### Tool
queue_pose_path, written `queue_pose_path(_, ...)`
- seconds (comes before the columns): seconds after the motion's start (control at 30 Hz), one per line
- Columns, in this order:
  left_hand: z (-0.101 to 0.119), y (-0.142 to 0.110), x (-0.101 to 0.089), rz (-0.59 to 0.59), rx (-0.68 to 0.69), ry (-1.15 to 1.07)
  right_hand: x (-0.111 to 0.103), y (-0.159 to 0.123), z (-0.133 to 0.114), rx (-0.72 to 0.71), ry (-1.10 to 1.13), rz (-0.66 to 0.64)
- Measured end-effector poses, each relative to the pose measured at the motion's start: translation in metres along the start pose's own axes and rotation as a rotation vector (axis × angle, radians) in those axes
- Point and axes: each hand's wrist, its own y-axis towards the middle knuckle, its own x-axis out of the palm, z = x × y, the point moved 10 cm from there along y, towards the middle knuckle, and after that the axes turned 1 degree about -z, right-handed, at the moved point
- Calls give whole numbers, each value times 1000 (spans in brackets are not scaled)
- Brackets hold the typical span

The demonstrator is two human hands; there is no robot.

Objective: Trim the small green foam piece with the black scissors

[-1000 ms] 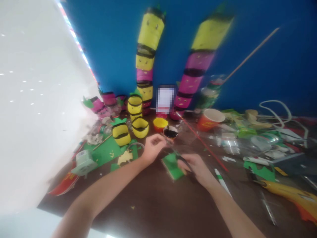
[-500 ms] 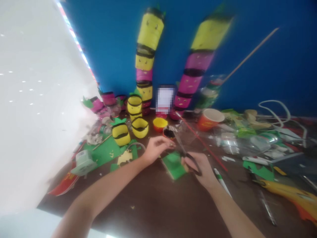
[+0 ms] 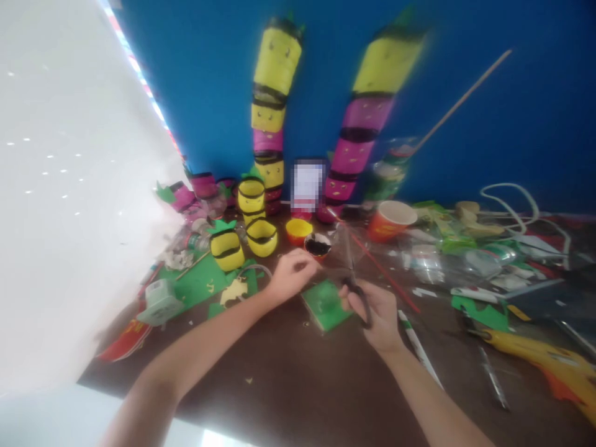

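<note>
My right hand (image 3: 376, 309) grips black-handled scissors (image 3: 354, 280), blades pointing up and away toward a small dark-filled cup (image 3: 318, 246). My left hand (image 3: 289, 275) is pinched shut on a tiny piece too small to make out, just left of the blades. A green foam block (image 3: 325, 304) lies on the brown table (image 3: 298, 385) between and below both hands.
Yellow and pink banded cups (image 3: 227, 250) stand at the back left, with two tall stacks (image 3: 269, 105) against the blue wall. An orange paper cup (image 3: 390, 219), a red stick (image 3: 382, 267), a marker (image 3: 416, 344), plastic scraps and a yellow glue gun (image 3: 535, 357) crowd the right.
My right hand has turned the scissors from lying low over the green block to pointing upward. The left hand has stayed pinched near the small cup. The view has shifted slightly.
</note>
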Motion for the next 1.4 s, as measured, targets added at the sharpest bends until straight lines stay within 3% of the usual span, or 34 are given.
queue_pose_path(0.07,5,4,-3,-124,-48,132,-3,-2,-4,-36,-29,61)
queue_pose_path(0.13,14,3,-3,-279,10,280,-5,-2,-8,-57,-65,101)
queue_pose_path(0.27,12,-4,-18,-324,69,530,-1,-1,-11,-80,-136,88)
queue_pose_path(0.47,-12,-18,12,-592,-61,712,-1,-1,-7,-150,-114,83)
queue_pose_path(0.7,-6,-23,14,-627,-182,768,0,0,-6,-170,-104,63)
queue_pose_path(0.8,3,-15,8,-553,-166,628,-1,0,-5,-153,-98,68)
queue_pose_path(0.9,3,-6,9,-480,-188,222,0,0,-3,-126,-90,77)
queue_pose_path(1.0,-10,-7,24,-496,-292,-289,0,1,-2,-93,-122,103)
queue_pose_path(1.13,-33,-15,41,-418,-438,-673,-4,1,5,-36,-150,178)
queue_pose_path(1.23,-41,-21,50,-392,-491,-803,-3,1,10,-9,-174,172)
queue_pose_path(1.4,-45,-20,51,-399,-464,-777,0,4,11,-1,-317,149)
